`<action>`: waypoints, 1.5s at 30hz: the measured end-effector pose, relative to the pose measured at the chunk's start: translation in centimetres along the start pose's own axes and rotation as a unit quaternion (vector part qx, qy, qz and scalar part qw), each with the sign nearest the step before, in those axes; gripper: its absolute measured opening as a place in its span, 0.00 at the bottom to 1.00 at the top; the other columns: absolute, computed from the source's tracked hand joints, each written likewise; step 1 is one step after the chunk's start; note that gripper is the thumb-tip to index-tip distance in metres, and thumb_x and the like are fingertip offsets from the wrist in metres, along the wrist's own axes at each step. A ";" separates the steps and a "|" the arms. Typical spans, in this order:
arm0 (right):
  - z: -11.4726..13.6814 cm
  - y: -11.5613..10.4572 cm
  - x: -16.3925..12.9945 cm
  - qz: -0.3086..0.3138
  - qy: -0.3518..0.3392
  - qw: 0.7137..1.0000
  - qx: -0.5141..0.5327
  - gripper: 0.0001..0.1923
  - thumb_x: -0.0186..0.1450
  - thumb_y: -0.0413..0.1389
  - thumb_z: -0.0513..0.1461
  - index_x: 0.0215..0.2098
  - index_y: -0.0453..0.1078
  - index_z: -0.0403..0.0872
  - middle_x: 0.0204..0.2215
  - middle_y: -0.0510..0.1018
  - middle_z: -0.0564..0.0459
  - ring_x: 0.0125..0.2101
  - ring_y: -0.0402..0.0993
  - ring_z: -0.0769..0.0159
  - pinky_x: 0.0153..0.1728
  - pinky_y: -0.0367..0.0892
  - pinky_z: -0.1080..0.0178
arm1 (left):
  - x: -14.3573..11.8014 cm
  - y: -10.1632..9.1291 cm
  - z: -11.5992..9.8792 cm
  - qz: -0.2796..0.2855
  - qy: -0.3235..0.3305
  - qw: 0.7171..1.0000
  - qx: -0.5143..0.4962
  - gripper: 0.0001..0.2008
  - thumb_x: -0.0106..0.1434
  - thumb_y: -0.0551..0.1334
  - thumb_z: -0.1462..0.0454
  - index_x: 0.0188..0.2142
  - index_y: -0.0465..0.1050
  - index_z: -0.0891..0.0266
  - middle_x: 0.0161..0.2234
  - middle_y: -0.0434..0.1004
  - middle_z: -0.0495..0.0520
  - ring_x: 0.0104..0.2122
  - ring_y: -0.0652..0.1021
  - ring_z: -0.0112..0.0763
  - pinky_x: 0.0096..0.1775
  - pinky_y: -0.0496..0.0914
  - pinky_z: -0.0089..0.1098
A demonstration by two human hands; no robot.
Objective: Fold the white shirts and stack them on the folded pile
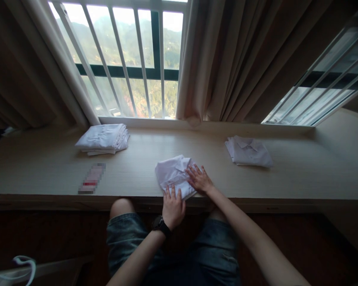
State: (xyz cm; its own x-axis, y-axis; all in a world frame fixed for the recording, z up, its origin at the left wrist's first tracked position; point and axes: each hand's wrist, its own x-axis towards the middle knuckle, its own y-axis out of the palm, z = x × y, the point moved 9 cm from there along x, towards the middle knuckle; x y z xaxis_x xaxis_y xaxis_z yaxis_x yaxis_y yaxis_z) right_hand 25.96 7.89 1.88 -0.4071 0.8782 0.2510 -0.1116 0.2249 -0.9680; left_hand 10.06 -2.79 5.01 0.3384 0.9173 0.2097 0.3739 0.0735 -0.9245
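A folded white shirt (pixel 173 173) lies near the front edge of a long pale wooden ledge (pixel 47 174) under a window. My left hand (pixel 173 206), with a black watch on the wrist, rests flat on the shirt's near edge, fingers spread. My right hand (pixel 199 178) lies flat on the shirt's right side, fingers apart. Neither hand grips the cloth.
A stack of folded white shirts (pixel 103 139) sits at the back left of the ledge. Another folded white shirt (pixel 248 151) lies at the back right. A small blurred flat item (pixel 91 178) lies front left. Beige curtains (pixel 226 59) hang over the barred window (pixel 131 59).
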 end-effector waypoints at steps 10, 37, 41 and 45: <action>-4.1 -3.7 -11.2 -0.224 0.418 0.834 0.282 0.24 0.65 0.53 0.51 0.52 0.71 0.43 0.46 0.79 0.38 0.42 0.77 0.52 0.47 0.72 0.51 | 5.8 -8.2 10.0 -0.131 -0.063 0.976 -0.163 0.28 0.62 0.63 0.57 0.60 0.66 0.66 0.58 0.71 0.67 0.59 0.70 0.49 0.62 0.64 0.49; 0.6 -0.4 -12.5 -0.207 0.483 0.742 0.416 0.25 0.61 0.55 0.57 0.35 0.78 0.45 0.32 0.82 0.44 0.34 0.77 0.55 0.37 0.71 0.60 | 7.3 -1.0 17.0 0.157 -0.199 0.953 -0.164 0.13 0.55 0.64 0.54 0.23 0.68 0.59 0.23 0.74 0.50 0.29 0.74 0.35 0.31 0.62 0.30; -2.6 -1.5 -11.0 -0.174 0.453 0.800 0.352 0.20 0.62 0.54 0.52 0.37 0.77 0.46 0.35 0.83 0.43 0.37 0.78 0.54 0.41 0.70 0.57 | 5.6 -0.9 15.8 0.159 -0.200 0.951 -0.173 0.11 0.54 0.66 0.54 0.27 0.70 0.59 0.25 0.76 0.51 0.30 0.76 0.37 0.32 0.63 0.31; -4.8 -1.7 -8.9 -0.122 0.432 0.841 0.303 0.17 0.63 0.52 0.49 0.37 0.77 0.48 0.36 0.83 0.45 0.38 0.78 0.55 0.43 0.70 0.58 | 7.5 -1.7 15.1 0.094 -0.219 0.955 -0.179 0.14 0.61 0.61 0.55 0.42 0.72 0.61 0.36 0.80 0.56 0.38 0.78 0.40 0.39 0.66 0.33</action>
State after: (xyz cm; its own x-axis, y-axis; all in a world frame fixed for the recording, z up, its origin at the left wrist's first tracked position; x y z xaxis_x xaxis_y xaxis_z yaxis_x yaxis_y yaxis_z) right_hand 34.09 1.72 1.27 0.4755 0.8751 0.0902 -0.6437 0.4160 -0.6423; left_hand -1.06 9.86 3.30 0.0636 0.9826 -0.1747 0.6393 -0.1745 -0.7489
